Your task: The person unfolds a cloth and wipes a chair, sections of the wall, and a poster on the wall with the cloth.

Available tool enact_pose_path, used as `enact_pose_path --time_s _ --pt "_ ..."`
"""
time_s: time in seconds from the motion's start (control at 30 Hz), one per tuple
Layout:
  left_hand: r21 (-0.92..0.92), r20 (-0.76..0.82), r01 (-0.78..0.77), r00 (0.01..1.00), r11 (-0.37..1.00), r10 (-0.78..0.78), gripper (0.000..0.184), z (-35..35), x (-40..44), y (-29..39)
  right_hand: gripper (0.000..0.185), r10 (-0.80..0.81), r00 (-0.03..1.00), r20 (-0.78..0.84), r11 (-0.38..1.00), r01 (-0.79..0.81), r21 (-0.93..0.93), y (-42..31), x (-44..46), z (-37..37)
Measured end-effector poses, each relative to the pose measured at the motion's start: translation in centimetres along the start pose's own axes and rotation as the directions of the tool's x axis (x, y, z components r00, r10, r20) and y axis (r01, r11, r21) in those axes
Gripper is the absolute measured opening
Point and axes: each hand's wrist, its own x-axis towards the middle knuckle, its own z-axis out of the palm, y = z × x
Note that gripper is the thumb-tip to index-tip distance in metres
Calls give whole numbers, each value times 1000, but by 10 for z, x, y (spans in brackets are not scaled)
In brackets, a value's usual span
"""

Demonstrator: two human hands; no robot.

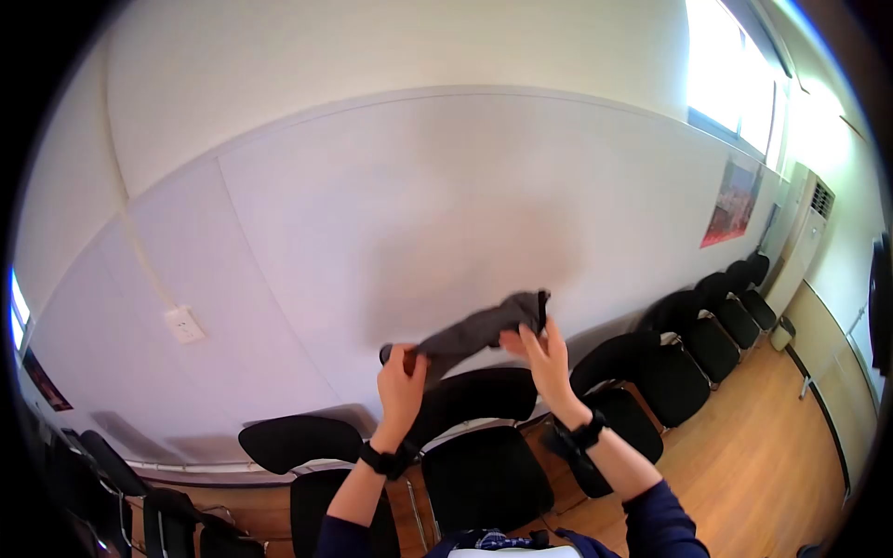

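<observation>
A long, dark grey fabric item (474,333) is held up in front of me, slanting upward from left to right. Its left end looks black and rounded, and a black edge shows at the right end; I cannot make out its exact kind. My left hand (402,379) is closed around the lower left end. Near the upper right end, my right hand (542,358) grips the fabric between thumb and fingers, which are partly hidden behind it. Black bands circle both wrists.
Black chairs (486,479) stand in a row along the white wall panel (372,214) and extend to the right. A wall socket (185,325) is at the left. A tall air conditioner (802,232) stands in the far right corner, above the wooden floor (744,446).
</observation>
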Motion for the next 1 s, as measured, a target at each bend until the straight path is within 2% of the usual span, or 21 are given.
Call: enact_pose_path --time_s 0.03,0.07,0.1,0.17,0.2,0.23,0.3,0.33,0.37,0.43,0.47,0.57,0.7,0.73,0.83,0.93,1.0 --pt "-13 -41 -37 998 999 37 15 -2 23 2 32 -12 1000 25 992 9 126 -3 25 17" --pt "17 -75 -75 994 997 76 16 -5 45 3 39 -53 997 65 990 43 134 -10 49 33" --pt "19 -123 -130 984 991 131 17 -10 66 9 41 -98 991 91 990 88 111 -18 72 50" --pt "232 -264 -289 901 929 346 19 -19 108 17 49 -289 949 127 957 285 46 -17 119 79" --pt "312 -291 -353 848 882 442 23 -24 130 19 52 -267 947 178 947 292 -136 -42 131 96" --pt "391 -308 -407 787 825 534 28 -29 149 23 53 -346 913 216 926 369 -77 -55 140 113" --pt "507 -277 -384 775 771 568 36 -34 175 32 58 -582 775 246 755 627 -193 -53 166 143" --pt "601 -277 -356 747 716 604 46 -35 184 29 59 -643 707 294 667 706 -239 -51 176 153" --pt "615 -298 -340 736 712 609 48 -34 193 25 60 -695 632 343 568 775 -277 -50 185 163" --pt "652 -321 -315 709 690 627 54 -28 211 11 63 -660 624 419 553 781 -291 -46 198 179" --pt "621 -300 -311 754 720 585 61 -27 216 0 64 -637 616 463 541 785 -301 -47 200 185" --pt "645 -273 -354 721 677 637 66 -13 232 -19 66 -662 475 580 340 880 -333 -45 205 186" --pt "771 -162 -393 640 501 751 61 3 271 14 64 -787 353 505 200 922 -333 -62 246 173" --pt "749 -182 -406 633 523 752 60 12 278 36 63 -808 357 468 206 916 -344 -70 257 165" --pt "796 -149 -416 570 440 808 55 51 307 64 61 -810 285 513 146 945 -293 -92 290 123" --pt "834 -104 -403 556 377 825 53 97 310 89 56 -808 343 479 157 909 -386 -90 305 76" --pt "797 -109 -451 547 402 830 53 130 304 106 55 -794 390 467 173 880 -443 -82 311 40"
